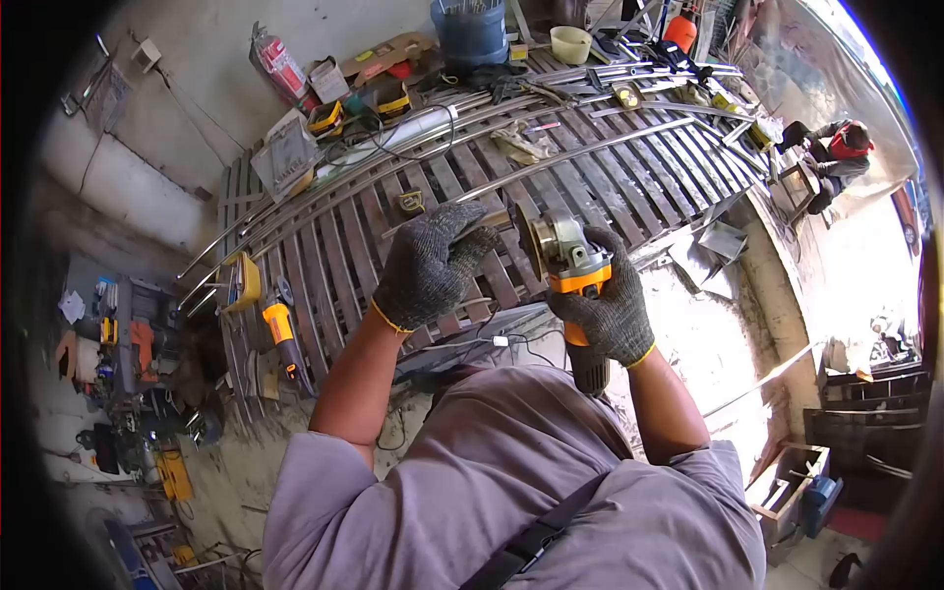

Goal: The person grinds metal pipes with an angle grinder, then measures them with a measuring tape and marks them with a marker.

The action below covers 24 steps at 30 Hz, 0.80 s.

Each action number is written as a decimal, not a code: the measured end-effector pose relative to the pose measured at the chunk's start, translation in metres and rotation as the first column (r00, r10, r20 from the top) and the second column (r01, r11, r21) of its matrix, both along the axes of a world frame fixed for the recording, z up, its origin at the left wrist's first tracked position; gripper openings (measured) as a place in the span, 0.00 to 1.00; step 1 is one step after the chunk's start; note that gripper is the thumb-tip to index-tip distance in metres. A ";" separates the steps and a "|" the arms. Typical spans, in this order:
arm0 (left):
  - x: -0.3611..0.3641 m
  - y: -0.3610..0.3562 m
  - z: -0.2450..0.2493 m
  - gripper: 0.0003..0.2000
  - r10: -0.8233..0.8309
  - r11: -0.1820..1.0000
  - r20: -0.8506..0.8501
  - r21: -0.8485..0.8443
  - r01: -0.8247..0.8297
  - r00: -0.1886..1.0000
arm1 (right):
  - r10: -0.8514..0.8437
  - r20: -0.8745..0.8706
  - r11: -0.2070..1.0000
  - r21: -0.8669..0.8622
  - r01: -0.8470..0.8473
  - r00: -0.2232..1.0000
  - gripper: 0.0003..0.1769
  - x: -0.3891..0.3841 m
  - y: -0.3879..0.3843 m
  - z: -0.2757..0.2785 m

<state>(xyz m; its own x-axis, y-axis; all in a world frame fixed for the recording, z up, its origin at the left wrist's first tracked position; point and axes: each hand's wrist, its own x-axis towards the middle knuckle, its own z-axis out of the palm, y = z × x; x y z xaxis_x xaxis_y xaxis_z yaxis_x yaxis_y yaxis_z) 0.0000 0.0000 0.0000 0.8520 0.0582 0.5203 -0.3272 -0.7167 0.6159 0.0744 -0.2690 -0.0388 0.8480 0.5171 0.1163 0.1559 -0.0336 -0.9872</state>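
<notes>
My right hand [608,307], in a grey knit glove, grips the body of an orange and grey angle grinder [570,264] held upright above a large curved metal grille [472,187]. My left hand [430,265], also gloved, rests near the grinder's disc [525,242], its fingers curled around a small piece by the disc. What that piece is cannot be made out. The grinder's handle and cord [521,342] run down toward my chest.
A second orange grinder [280,329] and a yellow tool [242,282] lie at the grille's left end. Boxes, a fire extinguisher [280,64], a blue bucket [470,31] and loose tools crowd its far edge. Another person [836,152] crouches far right. Metal scraps [713,246] lie on the floor.
</notes>
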 end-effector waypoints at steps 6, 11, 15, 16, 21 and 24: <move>0.003 -0.031 0.018 0.15 -0.029 0.995 0.083 0.098 0.021 0.996 | 0.004 -0.025 0.999 0.037 -0.003 1.000 0.46 -0.005 -0.021 0.013; 0.005 -0.038 0.016 0.14 -0.030 0.987 0.133 0.158 0.009 0.991 | 0.004 0.013 1.000 0.012 -0.004 1.000 0.46 -0.003 -0.026 0.013; 0.002 -0.042 0.022 0.14 -0.021 0.983 0.129 0.186 -0.003 0.991 | -0.005 0.040 1.000 0.017 0.004 0.999 0.46 -0.001 -0.029 0.005; 0.002 -0.043 0.021 0.15 -0.024 0.981 0.137 0.194 -0.003 0.990 | 0.000 0.025 0.999 0.037 -0.001 1.000 0.46 0.000 -0.029 0.004; -0.001 -0.044 0.024 0.13 0.013 0.994 0.145 0.108 -0.029 0.989 | -0.016 0.109 0.999 -0.045 0.021 0.994 0.46 0.006 -0.028 0.004; -0.015 -0.052 0.038 0.15 0.042 0.893 -0.162 -0.437 -0.110 0.986 | -0.064 0.022 0.998 -0.019 0.064 0.998 0.44 0.016 -0.028 -0.006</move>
